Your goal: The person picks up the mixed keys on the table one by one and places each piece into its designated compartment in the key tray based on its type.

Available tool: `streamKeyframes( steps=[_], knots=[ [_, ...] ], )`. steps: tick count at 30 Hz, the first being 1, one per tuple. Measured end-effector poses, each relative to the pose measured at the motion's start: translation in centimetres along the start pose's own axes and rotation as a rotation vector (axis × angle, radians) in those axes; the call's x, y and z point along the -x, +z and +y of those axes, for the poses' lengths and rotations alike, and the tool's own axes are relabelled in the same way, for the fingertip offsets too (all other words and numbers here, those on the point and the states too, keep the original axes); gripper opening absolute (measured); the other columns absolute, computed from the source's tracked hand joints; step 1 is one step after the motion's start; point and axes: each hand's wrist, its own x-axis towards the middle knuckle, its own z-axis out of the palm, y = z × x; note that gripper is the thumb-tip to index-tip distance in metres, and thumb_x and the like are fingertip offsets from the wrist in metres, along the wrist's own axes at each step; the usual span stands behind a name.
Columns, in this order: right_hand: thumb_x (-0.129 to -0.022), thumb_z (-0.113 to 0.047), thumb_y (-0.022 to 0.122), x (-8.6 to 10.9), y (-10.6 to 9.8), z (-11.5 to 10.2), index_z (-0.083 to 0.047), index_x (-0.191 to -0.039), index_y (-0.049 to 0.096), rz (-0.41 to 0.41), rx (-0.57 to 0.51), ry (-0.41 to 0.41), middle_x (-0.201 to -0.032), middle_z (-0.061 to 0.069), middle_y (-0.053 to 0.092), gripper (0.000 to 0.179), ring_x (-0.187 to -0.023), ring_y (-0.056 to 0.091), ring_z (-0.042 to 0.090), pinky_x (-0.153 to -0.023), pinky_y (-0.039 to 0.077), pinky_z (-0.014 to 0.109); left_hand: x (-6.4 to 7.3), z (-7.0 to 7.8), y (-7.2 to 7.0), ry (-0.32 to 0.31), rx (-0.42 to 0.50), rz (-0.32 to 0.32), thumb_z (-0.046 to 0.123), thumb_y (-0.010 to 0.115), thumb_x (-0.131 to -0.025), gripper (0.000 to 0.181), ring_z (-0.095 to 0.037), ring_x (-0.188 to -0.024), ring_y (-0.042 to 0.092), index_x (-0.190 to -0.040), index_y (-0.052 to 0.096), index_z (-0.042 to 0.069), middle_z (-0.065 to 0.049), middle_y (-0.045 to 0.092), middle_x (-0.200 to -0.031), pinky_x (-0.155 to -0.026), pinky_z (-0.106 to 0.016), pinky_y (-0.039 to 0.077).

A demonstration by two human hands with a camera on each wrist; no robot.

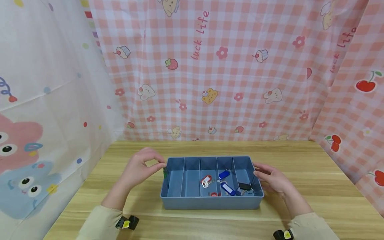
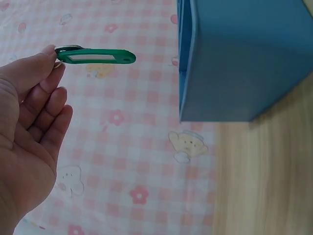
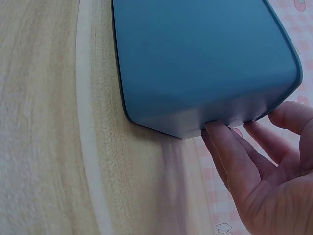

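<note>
My left hand (image 1: 146, 166) is at the left end of a blue divided box (image 1: 210, 202). Between thumb and forefinger it pinches the metal ring of a green key tag (image 2: 95, 57); the tag has a pale label strip, and in the left wrist view it stands apart from the box's wall. At the opposite end, my right hand (image 1: 271, 178) touches the box. In the right wrist view its fairly straight fingers (image 3: 230, 152) lie against the end wall, with the thumb up at the rim.
Inside the box, a red key tag (image 1: 206, 179) with a key lies in the middle compartment. Blue key tags (image 1: 227, 189) fill the one to its right. The rightmost holds a black tag (image 1: 244, 186). A wooden table (image 1: 192, 225) meets a checked cloth (image 1: 186, 76) behind.
</note>
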Motion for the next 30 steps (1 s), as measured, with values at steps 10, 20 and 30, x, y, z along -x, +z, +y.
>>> streamKeyframes(
  steps=[10, 20, 30],
  knots=[
    [-0.103, -0.02, 0.056, 0.0, 0.1, 0.0, -0.001, -0.152, 0.034, -0.001, -0.005, -0.005, -0.148, 0.03, 0.037, 0.057, -0.117, 0.055, 0.033, -0.095, 0.048, 0.054, -2.0, 0.6, 0.9, 0.002, 0.044, -0.034, 0.008, 0.082, -0.081, 0.011, -0.011, -0.09, 0.061, -0.087, 0.077, 0.015, 0.013, 0.07, -0.088, -0.08, -0.034, 0.052],
    [-0.103, -0.02, 0.056, -0.1, 0.1, 0.0, 0.0, -0.152, 0.034, -0.008, -0.011, -0.011, -0.15, 0.031, 0.035, 0.057, -0.118, 0.055, 0.034, -0.095, 0.047, 0.055, -3.8, 0.8, 2.2, 0.015, 0.02, -0.087, 0.011, 0.082, -0.082, 0.007, -0.013, -0.088, 0.062, -0.088, 0.078, 0.013, 0.01, 0.071, -0.085, -0.082, -0.038, 0.05],
    [-0.103, -0.022, 0.056, 0.0, -0.1, 0.0, 0.0, -0.152, 0.033, -0.007, -0.005, -0.009, -0.149, 0.032, 0.036, 0.058, -0.119, 0.054, 0.036, -0.096, 0.047, 0.055, -5.1, 0.6, 3.6, -0.027, 0.05, -0.156, 0.011, 0.081, -0.083, 0.006, -0.013, -0.088, 0.062, -0.088, 0.078, 0.012, 0.009, 0.071, -0.087, -0.084, -0.038, 0.05]
  ],
)
